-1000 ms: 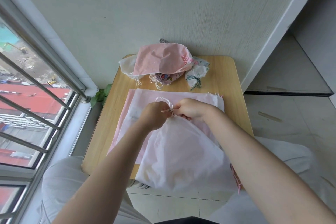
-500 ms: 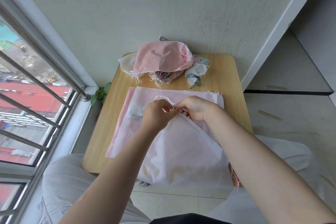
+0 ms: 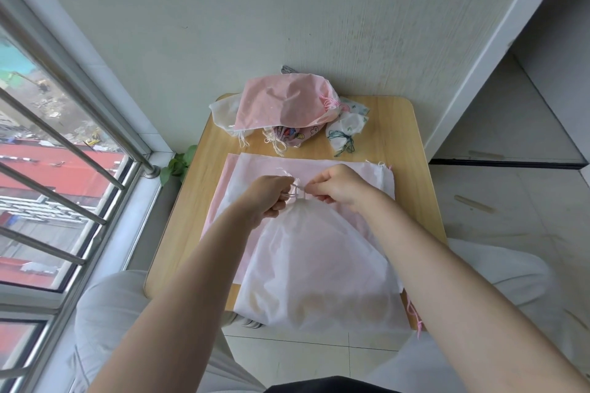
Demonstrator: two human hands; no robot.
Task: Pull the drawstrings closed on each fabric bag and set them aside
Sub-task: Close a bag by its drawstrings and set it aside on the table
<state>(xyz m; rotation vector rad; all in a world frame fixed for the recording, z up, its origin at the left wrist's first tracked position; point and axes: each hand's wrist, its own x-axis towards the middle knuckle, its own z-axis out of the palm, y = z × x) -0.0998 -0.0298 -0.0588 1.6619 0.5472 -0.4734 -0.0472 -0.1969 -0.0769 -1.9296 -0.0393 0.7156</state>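
The left hand [image 3: 271, 196] and the right hand [image 3: 340, 189] sit close together, near the middle of the table [image 3: 410, 150]. Each hand has its fingers curled tight, pinching the white string [image 3: 295, 191] at the top of the white bag [image 3: 319, 268]. The bag top is bunched up small, so I think this bag is almost shut. Both arms reach forward from the near edge, wrists bent in toward each other. Next, I think the hands need to pull the string ends apart, then lift the bag to the far edge. There, 1 pile [image 3: 287, 105] of shut bags sits. Flat bags [image 3: 364, 174] lie under the white bag.
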